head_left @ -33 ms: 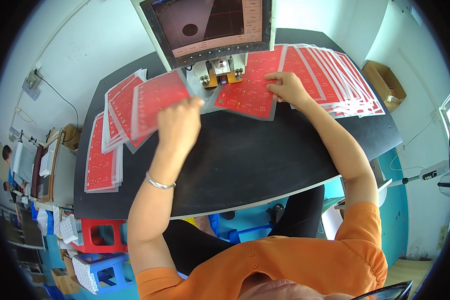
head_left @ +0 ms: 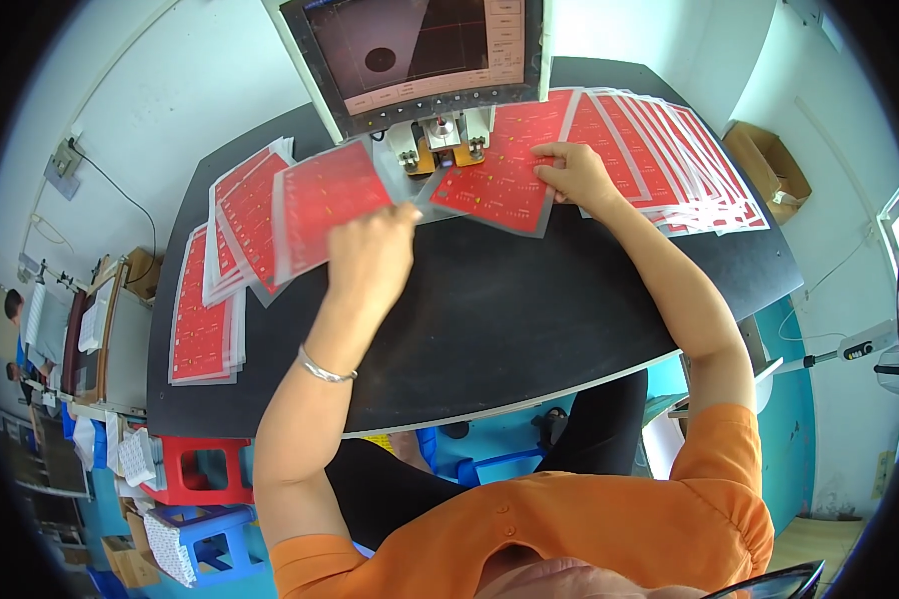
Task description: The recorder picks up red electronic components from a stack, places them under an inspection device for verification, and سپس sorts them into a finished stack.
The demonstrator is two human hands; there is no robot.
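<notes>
My left hand [head_left: 373,248] is closed on the near right part of a red printed sheet [head_left: 328,195] with a clear border, which hangs over the left-hand pile. Its fingertips are partly hidden behind the knuckles. Between thumb and fingers, my right hand [head_left: 575,175] pinches the right edge of another red sheet [head_left: 494,190]. That sheet lies tilted on the table, its left corner beside the small machine head [head_left: 442,140] under the monitor. More red sheets [head_left: 242,215] lie overlapping at the left, and a fanned row of red sheets [head_left: 659,150] spreads at the right.
The black table [head_left: 489,319] curves round in front of me. A monitor [head_left: 410,50] shows a dark round spot. A cardboard box [head_left: 769,170] stands beyond the right edge. Red [head_left: 205,469] and blue stools [head_left: 215,544] stand at the lower left. People are far left.
My left hand has shifted slightly to the right, and the sheet in it has moved along. The right hand and its sheet have barely moved.
</notes>
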